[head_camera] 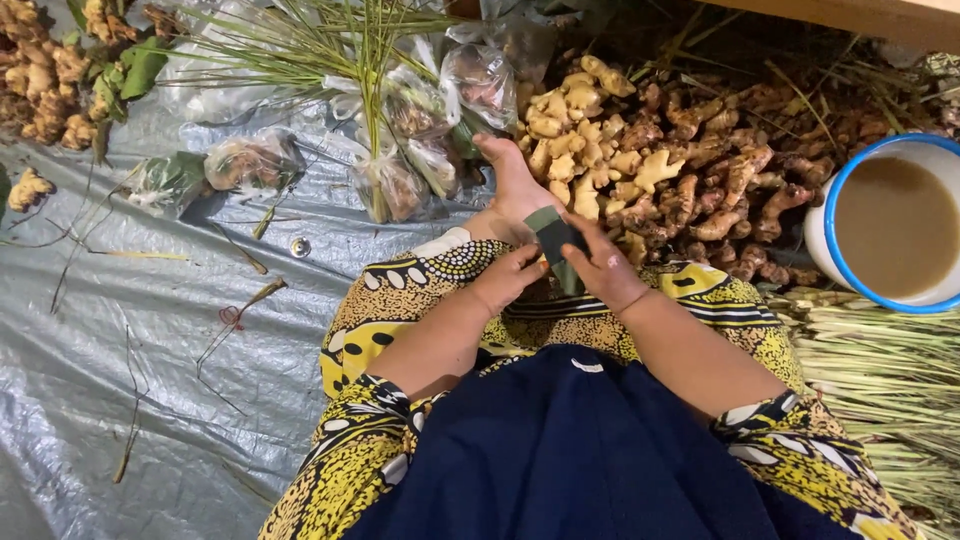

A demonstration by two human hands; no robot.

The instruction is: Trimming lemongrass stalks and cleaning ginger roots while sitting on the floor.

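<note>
Head view: both hands meet over the lap, above a yellow-and-black patterned cloth (400, 310). The left hand (508, 278) and the right hand (603, 265) together pinch a small dark green leaf piece (553, 236), flat, with a straight-cut top edge and a slightly glossy face; it stands roughly upright between the fingertips, its lower part hidden by the fingers. Both hands are closed on it. A bare foot (512, 180) rests just beyond, touching a heap of ginger roots (660, 170). Small filled plastic bags (420, 140) lie on the grey tarp (120, 330) by green grass stalks (330, 50). A blue-rimmed white bowl (822, 235) of brownish liquid stands to the right.
</note>
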